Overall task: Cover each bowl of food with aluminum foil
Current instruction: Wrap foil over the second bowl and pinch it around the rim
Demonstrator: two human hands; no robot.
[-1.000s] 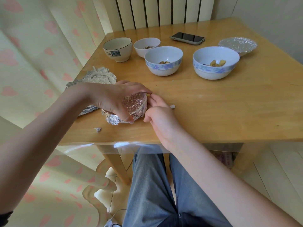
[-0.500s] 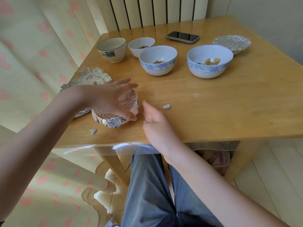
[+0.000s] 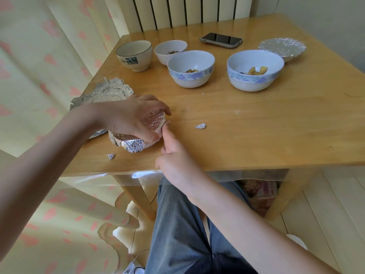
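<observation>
At the wooden table's (image 3: 256,123) near-left edge, about eight o'clock, sat a small foil-wrapped bowl (image 3: 152,121). The left hand (image 3: 126,117) clasped it from above with curled fingers. The right hand (image 3: 173,161), at the bowl's four o'clock, touched extended fingers to the foil rim.

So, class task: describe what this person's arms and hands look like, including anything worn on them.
Both forearms are bare, with no sleeves over them. The left hand and right hand show no gloves, rings or watch. A dark sleeve edge barely shows at the left arm's bottom corner.
</observation>
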